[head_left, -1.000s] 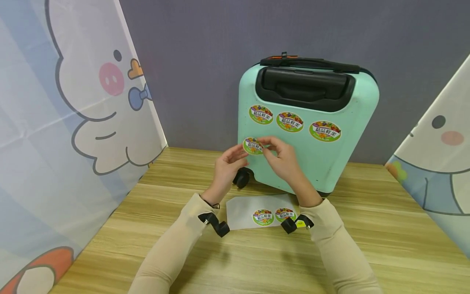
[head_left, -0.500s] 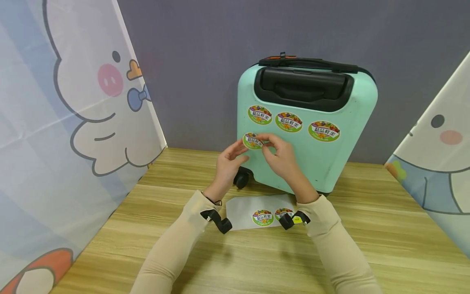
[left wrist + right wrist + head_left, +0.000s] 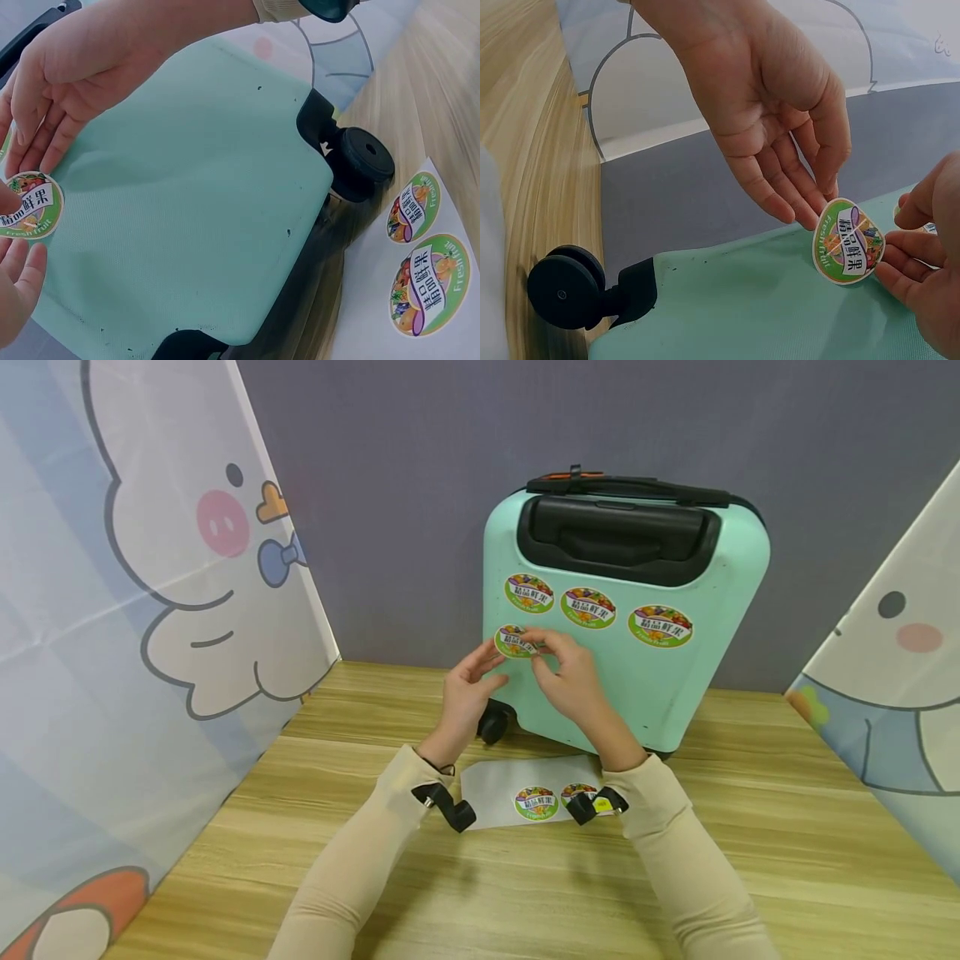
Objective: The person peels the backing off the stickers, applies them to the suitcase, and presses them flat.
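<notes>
Both hands hold one oval fruit-label sticker [image 3: 513, 642] in front of the mint-green suitcase [image 3: 630, 693]. My left hand [image 3: 467, 687] has its fingers at the sticker's left edge. At the right edge, thumb and fingers of my right hand [image 3: 572, 675] pinch it. The right wrist view shows the printed face of the sticker [image 3: 849, 241] between the two hands' fingertips; whether its back touches the suitcase, I cannot tell. Above it, three matching stickers [image 3: 588, 608] sit in a row on the suitcase. A white backing sheet [image 3: 491, 785] bearing two more stickers [image 3: 536, 803] lies below.
The suitcase stands upright on the wood-grain table [image 3: 772, 827], against a grey wall [image 3: 390, 510]. A black wheel [image 3: 492, 723] sticks out at its lower left. Cartoon-printed cloths [image 3: 187, 635] hang on both sides.
Both hands have moved slightly upward with the sticker, bringing it closer to the row of stickers above. The backing sheet stays where it was.
</notes>
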Available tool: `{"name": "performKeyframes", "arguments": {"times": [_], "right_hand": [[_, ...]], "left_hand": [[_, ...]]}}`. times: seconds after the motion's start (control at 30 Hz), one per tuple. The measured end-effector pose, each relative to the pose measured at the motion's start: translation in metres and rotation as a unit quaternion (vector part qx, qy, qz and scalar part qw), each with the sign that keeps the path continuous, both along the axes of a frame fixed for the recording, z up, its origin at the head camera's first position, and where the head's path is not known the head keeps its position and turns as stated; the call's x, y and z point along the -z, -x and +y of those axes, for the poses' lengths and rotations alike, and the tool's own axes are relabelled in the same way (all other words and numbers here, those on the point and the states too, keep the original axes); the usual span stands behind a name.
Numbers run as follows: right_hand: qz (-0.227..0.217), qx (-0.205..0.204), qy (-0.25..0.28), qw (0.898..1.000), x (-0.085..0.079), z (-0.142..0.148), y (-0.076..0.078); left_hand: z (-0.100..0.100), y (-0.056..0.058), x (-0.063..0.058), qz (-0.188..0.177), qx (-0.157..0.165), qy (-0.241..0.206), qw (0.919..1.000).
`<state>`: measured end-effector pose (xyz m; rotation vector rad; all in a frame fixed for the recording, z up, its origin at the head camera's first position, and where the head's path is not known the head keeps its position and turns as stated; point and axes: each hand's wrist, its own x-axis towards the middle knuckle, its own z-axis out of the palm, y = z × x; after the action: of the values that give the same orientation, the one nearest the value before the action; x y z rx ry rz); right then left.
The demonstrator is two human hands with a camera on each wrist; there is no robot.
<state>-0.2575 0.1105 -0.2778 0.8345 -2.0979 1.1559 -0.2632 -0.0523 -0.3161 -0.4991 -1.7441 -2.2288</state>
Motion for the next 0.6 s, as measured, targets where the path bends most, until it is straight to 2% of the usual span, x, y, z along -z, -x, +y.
{"name": "performKeyframes", "arguments": {"times": [0.6], "right_hand": [[0.039, 0.001, -0.023, 0.999, 0.0056, -0.0006, -0.0010]], "left_hand": [[0.0041, 0.0016, 0.0019, -0.003, 0.013, -0.022, 0.9997]]}}
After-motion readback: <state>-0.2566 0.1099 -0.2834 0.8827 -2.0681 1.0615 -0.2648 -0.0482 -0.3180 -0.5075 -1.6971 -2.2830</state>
